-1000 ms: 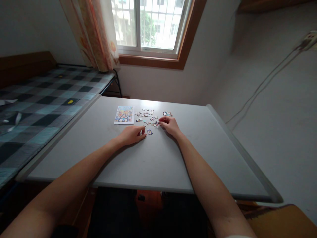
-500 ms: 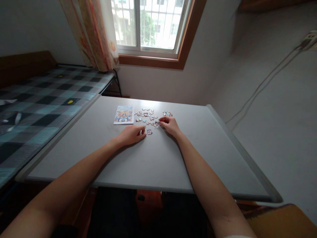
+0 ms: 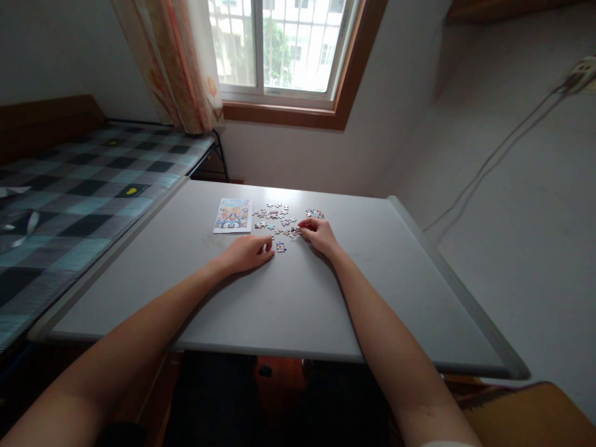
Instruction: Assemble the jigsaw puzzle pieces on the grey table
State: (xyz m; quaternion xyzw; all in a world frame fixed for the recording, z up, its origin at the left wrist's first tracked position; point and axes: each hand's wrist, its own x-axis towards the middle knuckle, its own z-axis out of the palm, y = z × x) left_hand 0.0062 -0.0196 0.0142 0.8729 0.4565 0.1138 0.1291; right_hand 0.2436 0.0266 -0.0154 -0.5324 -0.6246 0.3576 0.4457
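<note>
My left hand (image 3: 249,253) rests on the table with its fingers loosely curled, thumb and forefinger a little apart and nothing visible between them. Just right of its fingertips lies a small joined bit of jigsaw puzzle (image 3: 280,247), mostly purple and blue. Thumb and forefinger of my right hand (image 3: 319,234) close at the edge of the loose puzzle pieces (image 3: 279,215), on what looks like one piece; the fingers partly cover it. A small heap of pieces (image 3: 315,213) lies beyond that hand. Left of the loose pieces is the printed picture sheet (image 3: 233,216), showing a penguin-like figure.
The white table (image 3: 279,304) has raised side edges. A bed with a checked cover (image 3: 158,166) stands along its left side. Behind are a curtain (image 3: 181,68) and a barred window (image 3: 288,49). A cable (image 3: 493,164) hangs down the right wall.
</note>
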